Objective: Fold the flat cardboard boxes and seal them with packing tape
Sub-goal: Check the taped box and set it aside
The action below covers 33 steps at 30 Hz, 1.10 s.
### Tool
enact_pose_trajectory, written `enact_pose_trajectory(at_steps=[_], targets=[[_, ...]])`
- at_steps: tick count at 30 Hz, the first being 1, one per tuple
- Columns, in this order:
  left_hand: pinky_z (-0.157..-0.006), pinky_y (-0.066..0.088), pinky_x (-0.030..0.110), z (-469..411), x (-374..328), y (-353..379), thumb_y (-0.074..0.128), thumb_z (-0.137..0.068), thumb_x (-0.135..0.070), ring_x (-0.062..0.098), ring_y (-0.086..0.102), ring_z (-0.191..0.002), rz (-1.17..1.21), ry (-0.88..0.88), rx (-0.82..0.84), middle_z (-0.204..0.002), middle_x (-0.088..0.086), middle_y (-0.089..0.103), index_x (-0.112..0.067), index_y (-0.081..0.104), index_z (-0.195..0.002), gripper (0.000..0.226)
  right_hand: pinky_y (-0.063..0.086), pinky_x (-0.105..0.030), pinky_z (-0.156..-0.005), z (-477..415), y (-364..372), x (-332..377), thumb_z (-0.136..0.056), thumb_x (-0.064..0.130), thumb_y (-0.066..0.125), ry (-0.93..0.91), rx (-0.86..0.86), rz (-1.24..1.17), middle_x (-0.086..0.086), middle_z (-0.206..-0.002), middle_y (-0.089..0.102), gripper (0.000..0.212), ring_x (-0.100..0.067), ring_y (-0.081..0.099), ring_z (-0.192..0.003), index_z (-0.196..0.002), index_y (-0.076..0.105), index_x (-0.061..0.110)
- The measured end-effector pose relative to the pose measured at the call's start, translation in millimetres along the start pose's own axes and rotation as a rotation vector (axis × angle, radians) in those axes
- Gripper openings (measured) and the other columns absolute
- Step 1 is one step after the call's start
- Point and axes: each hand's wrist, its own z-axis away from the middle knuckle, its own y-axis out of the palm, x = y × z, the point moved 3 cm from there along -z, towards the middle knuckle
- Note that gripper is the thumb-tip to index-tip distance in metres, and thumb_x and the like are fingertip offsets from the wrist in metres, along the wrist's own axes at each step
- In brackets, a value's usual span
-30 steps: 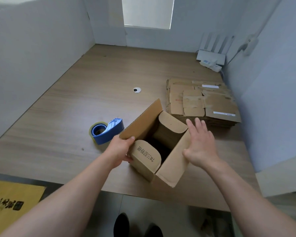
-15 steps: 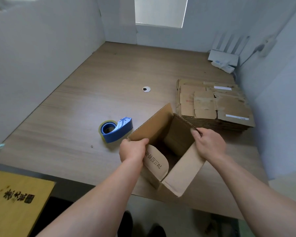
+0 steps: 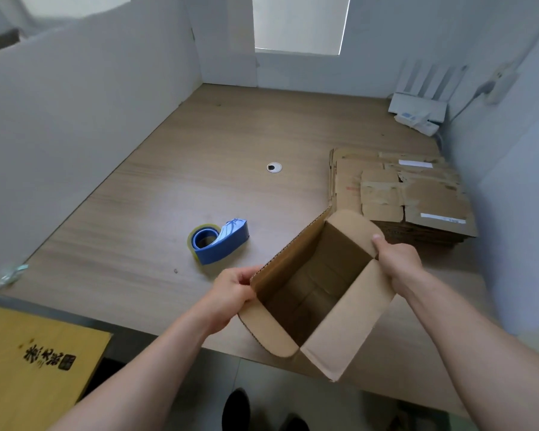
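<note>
An opened brown cardboard box [image 3: 352,318] stands at the near edge of the wooden table [image 3: 181,188], its top flaps spread out and its inside visible. My left hand [image 3: 232,289] grips the edge of the box's left flap. My right hand [image 3: 395,259] holds the far right corner, thumb over the rim. A blue tape dispenser [image 3: 219,244] with a roll of clear tape lies on the table left of the box, apart from both hands. A stack of flat cardboard boxes [image 3: 402,194] lies behind the box at the right.
White partition walls [image 3: 75,126] close in the table on the left, back and right. A white router [image 3: 417,110] sits in the far right corner. A round cable hole [image 3: 274,167] is mid-table. A yellow board [image 3: 28,365] lies below the table's near left edge.
The two rounded inner flaps that were folded inward now stand out of the opening. My right hand went from flat on the right flap to gripping the far corner. The camera moved closer.
</note>
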Motion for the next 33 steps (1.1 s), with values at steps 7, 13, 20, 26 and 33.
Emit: enact_pose_trajectory(at_steps=[7, 13, 20, 26, 33], targets=[[-0.089, 0.055, 0.047, 1, 21, -12, 0.048, -0.104, -0.027, 0.029, 0.069, -0.091, -0.198, -0.034, -0.161, -0.097, 0.016, 0.070, -0.013, 0.064, -0.103, 0.021, 0.058, -0.047, -0.086, 20, 5, 13, -0.090, 0.019, 0.069, -0.072, 0.338, -0.669, -0.017, -0.113, 0.069, 0.037, -0.031, 0.068, -0.099, -0.124, 0.062, 0.007], [-0.071, 0.046, 0.037, 15, 30, 15, 0.045, -0.104, -0.036, 0.026, 0.058, -0.079, -0.028, -0.034, -0.363, -0.084, 0.010, 0.058, -0.019, 0.060, -0.091, 0.026, 0.050, -0.043, -0.089, 98, 23, 3, -0.079, 0.027, 0.065, -0.392, 0.620, -0.643, -0.006, -0.124, 0.068, 0.065, -0.025, 0.062, -0.117, -0.142, 0.052, 0.023], [-0.064, 0.044, 0.029, 53, 25, 24, 0.043, -0.105, -0.036, 0.019, 0.059, -0.076, 0.071, 0.037, -0.507, -0.080, 0.000, 0.062, -0.016, 0.062, -0.103, 0.027, 0.051, -0.022, -0.098, 157, 29, -2, -0.075, 0.005, 0.058, -0.719, 0.576, -0.562, 0.010, -0.128, 0.067, 0.070, -0.008, 0.060, -0.122, -0.142, 0.049, 0.023], [-0.063, 0.043, 0.026, 91, 16, 0, 0.042, -0.106, -0.034, 0.014, 0.058, -0.076, 0.125, 0.144, -0.639, -0.080, -0.003, 0.059, -0.010, 0.062, -0.115, 0.033, 0.046, -0.018, -0.103, 201, 35, 17, -0.074, 0.007, 0.060, -0.866, 0.575, -0.485, 0.017, -0.141, 0.056, 0.085, -0.002, 0.050, -0.132, -0.154, 0.034, 0.018], [-0.056, 0.039, 0.019, 152, 16, -62, 0.042, -0.106, -0.035, 0.011, 0.056, -0.076, 0.142, 0.206, -0.800, -0.080, -0.003, 0.058, -0.011, 0.062, -0.102, 0.032, 0.051, -0.035, -0.104, 266, 77, 50, -0.082, -0.011, 0.056, -0.977, 0.500, -0.369, 0.020, -0.133, 0.061, 0.079, -0.002, 0.060, -0.119, -0.152, 0.041, 0.023]])
